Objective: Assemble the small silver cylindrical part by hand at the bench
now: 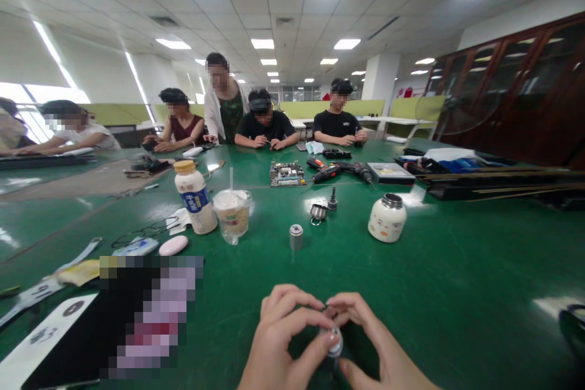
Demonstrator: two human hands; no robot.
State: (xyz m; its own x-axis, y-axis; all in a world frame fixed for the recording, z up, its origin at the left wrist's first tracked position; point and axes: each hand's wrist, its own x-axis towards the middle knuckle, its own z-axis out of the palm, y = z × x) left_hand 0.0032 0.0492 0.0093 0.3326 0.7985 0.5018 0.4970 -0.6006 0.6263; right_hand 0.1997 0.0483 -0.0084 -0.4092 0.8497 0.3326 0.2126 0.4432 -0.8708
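At the bottom centre, my left hand [281,341] and my right hand [370,344] meet over the green table [457,268]. Both sets of fingers pinch a small round silver part [335,343] between them; a thin dark ring or seal seems to sit at its top. Beyond my hands stand a small silver cap [296,236], a metal lid with a ring [319,212] and a dark knob-shaped piece [333,200]. A white round bottle body with an open metal mouth [387,218] stands to the right of these.
A milk bottle [195,196] and a plastic cup with a straw [233,213] stand left of centre. A phone [59,341], a pink case [173,245] and cords lie at left. A circuit board [287,173], power drills [340,170] and several seated people are across the table.
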